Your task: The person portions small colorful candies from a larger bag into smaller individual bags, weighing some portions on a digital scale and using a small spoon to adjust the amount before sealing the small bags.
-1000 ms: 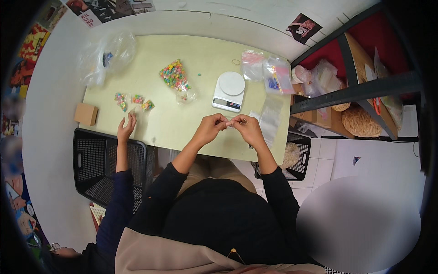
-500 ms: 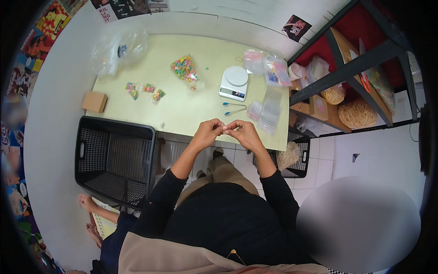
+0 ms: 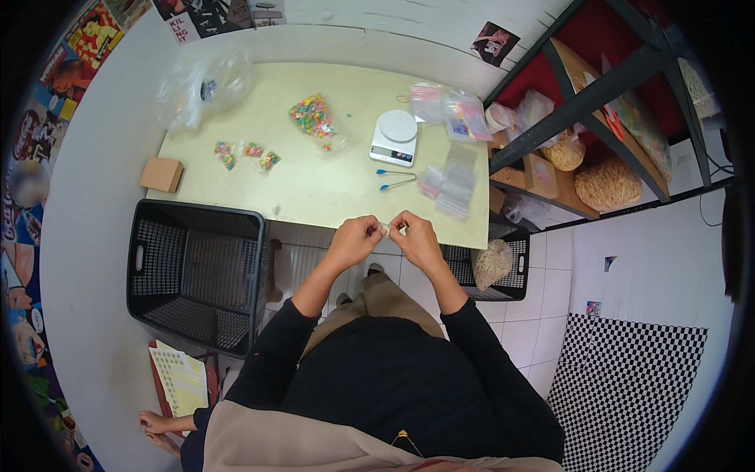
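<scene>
My left hand [image 3: 352, 240] and my right hand [image 3: 418, 240] meet just off the table's near edge, fingertips pinched on a small clear plastic piece [image 3: 384, 230], too small to make out well. Beyond them on the pale table [image 3: 267, 189] lie tongs with blue tips [image 3: 396, 177], stacked clear bags [image 3: 460, 181] and a white digital scale [image 3: 394, 134]. A large bag of colourful small pieces [image 3: 312, 116] is farther left, near a few small filled packets [image 3: 252, 149]. A crumpled clear bag [image 3: 189, 94] and a brown box [image 3: 161, 175] are at the left.
A black crate [image 3: 193, 267] stands left; another [image 3: 513, 287] with a bag of pale pieces [image 3: 493, 263] sits under the table's right end. A shelving unit [image 3: 582, 118] holds bags and boxes. At lower left, a co-worker's hand [image 3: 155, 422] is near yellow sheets [image 3: 177, 374].
The co-worker's hand has left the table and moved down to the lower left. My hands stay pinched together and sit slightly lower in view; the tongs have come into sight beyond them.
</scene>
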The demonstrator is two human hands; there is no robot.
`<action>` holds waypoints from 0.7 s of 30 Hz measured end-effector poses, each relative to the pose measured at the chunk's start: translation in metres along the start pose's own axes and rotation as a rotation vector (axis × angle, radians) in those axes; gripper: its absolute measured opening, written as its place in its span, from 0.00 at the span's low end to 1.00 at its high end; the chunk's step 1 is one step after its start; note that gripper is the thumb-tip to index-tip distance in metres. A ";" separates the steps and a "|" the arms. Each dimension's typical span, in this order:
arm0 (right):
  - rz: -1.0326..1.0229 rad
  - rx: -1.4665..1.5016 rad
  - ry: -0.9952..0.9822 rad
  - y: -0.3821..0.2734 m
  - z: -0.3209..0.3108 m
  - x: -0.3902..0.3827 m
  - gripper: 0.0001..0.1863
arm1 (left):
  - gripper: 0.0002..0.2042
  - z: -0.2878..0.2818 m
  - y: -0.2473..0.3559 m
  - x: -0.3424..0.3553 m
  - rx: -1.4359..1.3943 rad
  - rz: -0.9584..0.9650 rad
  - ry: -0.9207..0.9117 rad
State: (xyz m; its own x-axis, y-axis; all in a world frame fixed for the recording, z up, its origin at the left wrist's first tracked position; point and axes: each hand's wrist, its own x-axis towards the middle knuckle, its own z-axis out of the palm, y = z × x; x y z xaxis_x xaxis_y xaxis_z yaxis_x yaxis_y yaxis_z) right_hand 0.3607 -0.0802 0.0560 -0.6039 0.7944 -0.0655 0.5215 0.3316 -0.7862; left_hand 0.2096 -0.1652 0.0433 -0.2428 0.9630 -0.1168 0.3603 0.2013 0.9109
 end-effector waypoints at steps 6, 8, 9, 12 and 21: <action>-0.069 -0.028 0.006 0.005 -0.012 0.016 0.09 | 0.10 0.009 0.005 0.022 0.158 -0.001 0.095; -0.126 -0.063 0.046 0.006 -0.014 0.026 0.09 | 0.11 0.006 0.011 0.030 0.257 -0.027 0.117; -0.158 -0.059 0.055 0.004 -0.015 0.030 0.08 | 0.11 0.004 0.016 0.034 0.290 -0.062 0.120; -0.230 -0.088 0.033 0.003 -0.018 0.040 0.07 | 0.10 0.001 0.021 0.046 0.264 -0.077 0.160; -0.239 0.058 -0.207 0.005 -0.025 0.071 0.09 | 0.12 -0.024 0.020 0.041 0.145 0.079 0.206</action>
State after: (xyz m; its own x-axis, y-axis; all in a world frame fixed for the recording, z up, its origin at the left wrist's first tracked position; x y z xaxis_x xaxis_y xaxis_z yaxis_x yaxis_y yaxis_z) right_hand 0.3353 -0.0093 0.0633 -0.8180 0.5752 0.0061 0.3188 0.4622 -0.8275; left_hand 0.1849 -0.1260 0.0664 -0.3820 0.9229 0.0488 0.5070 0.1651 0.8460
